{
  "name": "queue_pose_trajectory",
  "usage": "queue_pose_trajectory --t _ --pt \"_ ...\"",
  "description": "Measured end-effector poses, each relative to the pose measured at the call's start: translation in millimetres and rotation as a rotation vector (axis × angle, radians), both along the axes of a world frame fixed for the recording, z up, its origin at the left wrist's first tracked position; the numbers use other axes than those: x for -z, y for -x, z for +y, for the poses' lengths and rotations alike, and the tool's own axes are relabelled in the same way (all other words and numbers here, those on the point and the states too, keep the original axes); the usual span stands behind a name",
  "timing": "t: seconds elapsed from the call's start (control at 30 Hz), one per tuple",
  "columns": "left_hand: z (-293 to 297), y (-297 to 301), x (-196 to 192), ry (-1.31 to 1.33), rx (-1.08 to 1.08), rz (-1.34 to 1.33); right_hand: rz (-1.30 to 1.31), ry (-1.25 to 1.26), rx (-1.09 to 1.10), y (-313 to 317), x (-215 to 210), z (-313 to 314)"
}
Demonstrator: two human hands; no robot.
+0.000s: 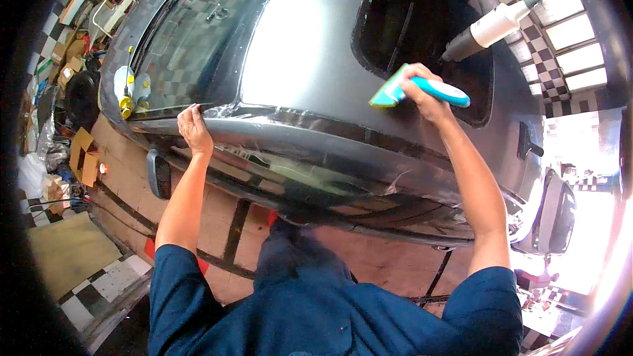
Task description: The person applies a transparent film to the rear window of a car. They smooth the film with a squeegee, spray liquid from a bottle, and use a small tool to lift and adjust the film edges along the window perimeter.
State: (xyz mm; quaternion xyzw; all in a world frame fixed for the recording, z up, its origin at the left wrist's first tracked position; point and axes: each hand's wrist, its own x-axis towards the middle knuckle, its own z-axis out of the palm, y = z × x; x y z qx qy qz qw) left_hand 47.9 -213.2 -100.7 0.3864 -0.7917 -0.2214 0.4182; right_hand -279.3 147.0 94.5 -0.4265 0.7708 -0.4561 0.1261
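My right hand [422, 92] grips the turquoise and white handle of a squeegee [450, 94]. Its green-yellow blade edge is at the dark car roof [330, 79], beside the black sunroof panel [428, 20]. Farther left, the bent, close-together fingers of my left hand [194, 133] press at the car's edge by the lower corner of the windshield [198, 46]. What they may pinch is hidden. Wrinkled clear film [254, 113] runs along the roof's side edge, right of that hand.
A white spray bottle [494, 25] with a dark base is on the sunroof. A black squeegee [526, 142] lies at the roof's right end. Yellow-capped bottles [125, 105] are by the windshield. The side mirror [159, 173] juts out; a cardboard box [84, 157] is at left.
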Motion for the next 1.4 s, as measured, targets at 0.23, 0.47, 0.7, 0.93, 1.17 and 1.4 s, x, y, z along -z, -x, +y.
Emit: queue_pose_trajectory --t 0.23,0.47,0.7,0.93,1.17,1.4 --pt "-5.5 3.7 1.8 0.024 0.011 -0.030 -0.010 -0.032 0.084 26.3 -24.2 -85.8" --pt "-7.9 -0.7 4.4 0.046 0.017 -0.010 0.099 -0.079 -0.035 35.2 7.0 -31.4" --pt "-4.6 0.3 7.2 0.044 0.006 -0.006 -0.046 -0.246 0.070 13.2 -32.2 77.9" --pt "-14.9 -0.9 15.1 0.003 0.046 0.029 -0.018 0.094 -0.007 56.3 -31.6 -29.5" --pt "-24.5 -6.8 20.3 -0.006 0.086 -0.008 -0.002 -0.005 -0.020 49.7 5.2 -3.0" --pt "-10.8 -1.2 12.4 0.037 0.049 -0.017 0.101 -0.141 0.197 -11.6 -28.4 117.6"
